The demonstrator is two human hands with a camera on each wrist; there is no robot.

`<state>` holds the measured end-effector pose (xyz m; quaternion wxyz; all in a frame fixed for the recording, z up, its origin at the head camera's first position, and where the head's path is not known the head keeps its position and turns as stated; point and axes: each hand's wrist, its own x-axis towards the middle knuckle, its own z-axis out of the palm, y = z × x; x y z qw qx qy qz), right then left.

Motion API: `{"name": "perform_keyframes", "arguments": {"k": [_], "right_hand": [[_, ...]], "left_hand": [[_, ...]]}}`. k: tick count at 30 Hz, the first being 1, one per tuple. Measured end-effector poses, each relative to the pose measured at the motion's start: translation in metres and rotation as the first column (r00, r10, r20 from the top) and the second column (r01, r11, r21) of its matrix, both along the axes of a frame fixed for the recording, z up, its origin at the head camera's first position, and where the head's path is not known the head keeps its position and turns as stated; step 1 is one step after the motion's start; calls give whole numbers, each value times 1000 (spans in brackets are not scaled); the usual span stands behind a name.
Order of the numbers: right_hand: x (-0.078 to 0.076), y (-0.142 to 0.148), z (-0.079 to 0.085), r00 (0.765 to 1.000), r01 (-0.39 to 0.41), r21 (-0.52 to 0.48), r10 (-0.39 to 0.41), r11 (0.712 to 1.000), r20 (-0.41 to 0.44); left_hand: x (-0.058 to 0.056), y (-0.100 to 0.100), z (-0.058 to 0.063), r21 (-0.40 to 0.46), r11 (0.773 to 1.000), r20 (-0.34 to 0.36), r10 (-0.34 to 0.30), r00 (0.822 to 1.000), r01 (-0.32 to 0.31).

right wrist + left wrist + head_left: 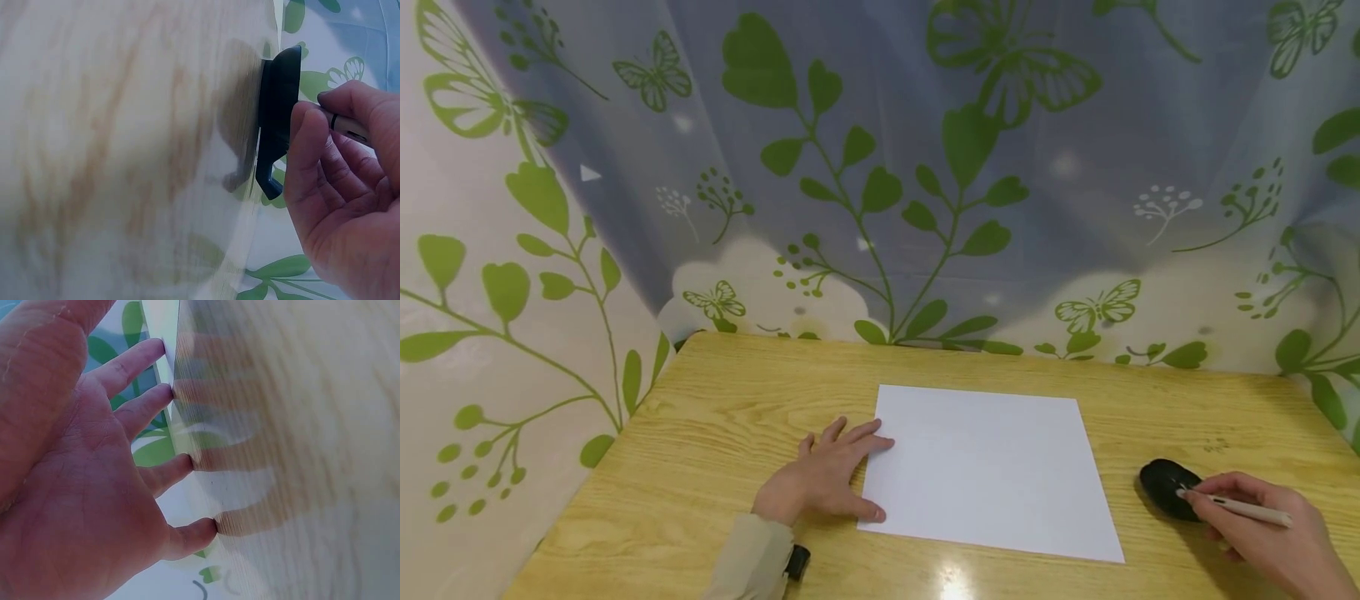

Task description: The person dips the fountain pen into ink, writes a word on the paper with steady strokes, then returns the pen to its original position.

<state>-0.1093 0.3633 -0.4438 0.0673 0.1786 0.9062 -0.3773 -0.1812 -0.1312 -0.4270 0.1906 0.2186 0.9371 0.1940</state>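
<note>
A blank white sheet of paper (981, 471) lies flat on the wooden table. My left hand (823, 479) rests at its left side, with fingers spread and the thumb and index fingertips on the paper's edge. In the left wrist view the left hand (81, 469) touches the tabletop with its fingertips. My right hand (1262, 512) pinches a pale pen-like stick (1255, 510) between thumb and fingers. Its front end points at a black oval dish (1165, 487), whose right part the fingers hide. Side-on in the right wrist view, the dish (281, 94) stands just beyond the fingertips.
The wood-grain tabletop (715, 442) reaches back to a curtain (880, 208) printed with green leaves and butterflies. More of this cloth hangs along the left side. A small dark mark (1216, 446) shows on the wood behind the dish.
</note>
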Motion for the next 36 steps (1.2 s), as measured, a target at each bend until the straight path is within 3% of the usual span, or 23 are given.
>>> {"name": "perform_keyframes", "arguments": {"k": [9,14,21,26,36], "right_hand": [[0,-2,0,1000,12,26,-11,1000,-23],[2,-4,1,993,60,47,-55,997,-107],[0,-12,7,973,69,-26,-73,997,-221],[0,-23,11,952,2,-64,-22,998,-305],[-10,-51,17,943,-121,-187,54,975,-329]], "left_hand": [[0,-1,-1,-2,1000,-8,-11,1000,11],[1,-1,-1,6,1000,-7,-9,1000,9],[0,-2,1,27,1000,21,-1,1000,0],[-1,-2,-1,28,1000,22,-1,1000,0],[0,-2,-1,24,1000,13,-6,1000,5]]}}
